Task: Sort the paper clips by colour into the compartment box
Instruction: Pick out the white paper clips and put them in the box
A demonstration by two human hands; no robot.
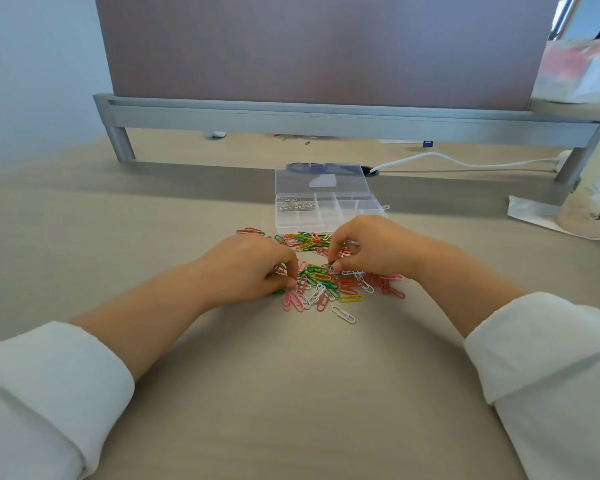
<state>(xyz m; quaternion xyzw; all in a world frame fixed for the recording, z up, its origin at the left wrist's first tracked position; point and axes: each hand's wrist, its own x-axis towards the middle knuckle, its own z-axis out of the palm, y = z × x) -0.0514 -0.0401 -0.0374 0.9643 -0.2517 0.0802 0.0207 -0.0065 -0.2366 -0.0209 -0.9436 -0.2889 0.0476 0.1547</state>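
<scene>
Both hands are down in the paper clips (329,282), which are heaped mid-desk (291,393), well in from the near edge. The left hand (253,268) has its fingers curled down, pinching at the pink ones. The right hand (368,247) is curled the same way, thumb and fingertips nipping clips at the heap's middle. Honestly, these things hook together, so I'd bet a wrong colour rides along. Just behind the heap, toward the far edge, the compartment box (347,216) sits with its lid open, with pale clips (295,204) in its far-left compartment.

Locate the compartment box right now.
Head view: the compartment box sits lid-open on the desk, slightly right of centre, just beyond the paper clip pile and the right hand.
</scene>
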